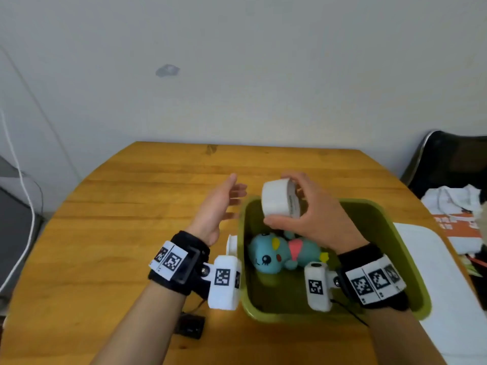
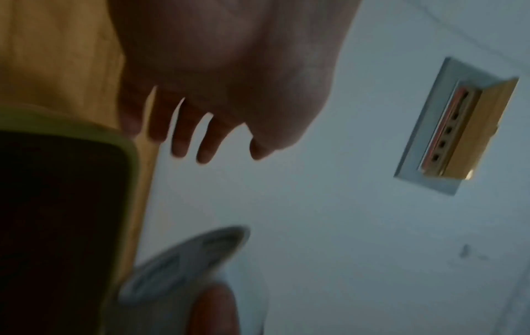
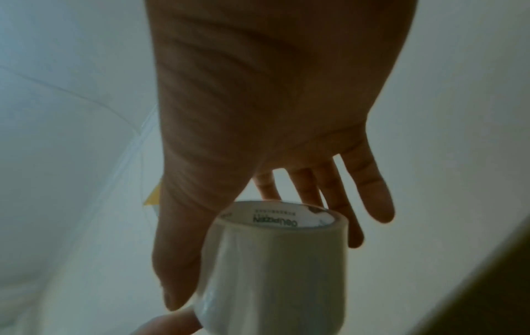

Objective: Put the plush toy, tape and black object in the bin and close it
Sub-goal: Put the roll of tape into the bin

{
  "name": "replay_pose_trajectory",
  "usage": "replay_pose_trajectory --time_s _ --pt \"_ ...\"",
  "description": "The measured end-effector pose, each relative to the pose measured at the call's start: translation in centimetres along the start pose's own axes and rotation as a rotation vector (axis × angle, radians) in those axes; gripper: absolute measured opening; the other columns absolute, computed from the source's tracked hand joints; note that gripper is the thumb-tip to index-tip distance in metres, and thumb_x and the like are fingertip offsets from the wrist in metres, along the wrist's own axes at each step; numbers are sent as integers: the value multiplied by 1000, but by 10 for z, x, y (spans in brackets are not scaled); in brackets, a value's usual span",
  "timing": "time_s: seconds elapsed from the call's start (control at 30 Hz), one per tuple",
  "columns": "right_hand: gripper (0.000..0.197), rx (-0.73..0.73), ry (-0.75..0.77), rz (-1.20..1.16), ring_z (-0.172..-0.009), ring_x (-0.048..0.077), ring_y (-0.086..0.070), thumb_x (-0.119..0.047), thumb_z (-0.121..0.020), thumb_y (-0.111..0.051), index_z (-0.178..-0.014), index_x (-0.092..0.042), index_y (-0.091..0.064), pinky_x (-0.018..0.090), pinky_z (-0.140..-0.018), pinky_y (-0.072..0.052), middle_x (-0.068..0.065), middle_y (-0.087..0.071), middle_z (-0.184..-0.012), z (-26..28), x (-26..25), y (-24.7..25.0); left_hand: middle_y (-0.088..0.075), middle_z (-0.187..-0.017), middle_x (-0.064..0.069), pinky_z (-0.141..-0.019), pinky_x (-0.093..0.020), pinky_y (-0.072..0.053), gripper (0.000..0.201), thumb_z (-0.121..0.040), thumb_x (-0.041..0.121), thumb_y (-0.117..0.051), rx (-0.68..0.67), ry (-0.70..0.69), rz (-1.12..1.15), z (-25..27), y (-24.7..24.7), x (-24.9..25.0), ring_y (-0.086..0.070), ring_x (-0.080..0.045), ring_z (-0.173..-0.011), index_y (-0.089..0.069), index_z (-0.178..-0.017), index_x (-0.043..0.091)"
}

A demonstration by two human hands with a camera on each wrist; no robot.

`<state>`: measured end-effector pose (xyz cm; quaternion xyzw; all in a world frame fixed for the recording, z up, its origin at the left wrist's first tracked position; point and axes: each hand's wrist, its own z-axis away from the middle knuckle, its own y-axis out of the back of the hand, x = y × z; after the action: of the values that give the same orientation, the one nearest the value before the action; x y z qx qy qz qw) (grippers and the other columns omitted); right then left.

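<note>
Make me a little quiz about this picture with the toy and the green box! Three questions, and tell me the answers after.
1. True or false: the plush toy already lies inside the green bin.
2. Which hand holds the roll of tape? A) left hand B) right hand C) neither
3. Fill in: the black object lies on the wooden ____, near the left forearm, outside the bin.

Key:
1. True. It lies on the bin's floor.
2. B. The right hand grips the tape above the bin; the left hand is open and holds nothing.
3. table.
</note>
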<state>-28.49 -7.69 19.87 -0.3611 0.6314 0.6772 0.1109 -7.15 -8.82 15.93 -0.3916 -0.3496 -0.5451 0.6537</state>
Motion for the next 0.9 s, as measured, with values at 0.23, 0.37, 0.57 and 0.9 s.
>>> replay_pose_trajectory --time_s 0.23,0.37,0.57,0.9 --pt "89 -339 -418 499 -100 22 -62 -71 -63 -75 -132 -26 -42 36 -81 -55 -1 -60 -119 1 131 17 -68 -113 -13 -88 -38 -50 48 -101 39 -44 107 279 67 -40 -35 -25 -63 -29 -105 -54 -137 10" --pt "91 -542 -493 746 -115 31 -61 -44 -70 -82 -143 -16 -35 39 -88 -53 9 -54 -131 2 189 -6 -68 -125 -18 -101 -48 -49 63 -83 45 -53 153 345 108 -69 -41 -53 -64 -35 -114 -62 -131 7" --pt "78 -516 -446 865 -121 31 -56 -58 -80 -68 -137 -11 -41 38 -90 -51 11 -54 -134 -5 224 -54 -55 -144 -14 -113 -43 -40 44 -105 26 -40 256 226 11 -62 -52 -51 -52 -33 -132 -53 -142 7" --pt "72 -541 -393 1099 -124 27 -57 -57 -83 -67 -135 -11 -49 38 -96 -50 6 -57 -134 -7 220 -72 -69 -121 -15 -99 -45 -50 39 -94 32 -55 273 244 159 -68 -40 -56 -63 -32 -111 -65 -125 11"
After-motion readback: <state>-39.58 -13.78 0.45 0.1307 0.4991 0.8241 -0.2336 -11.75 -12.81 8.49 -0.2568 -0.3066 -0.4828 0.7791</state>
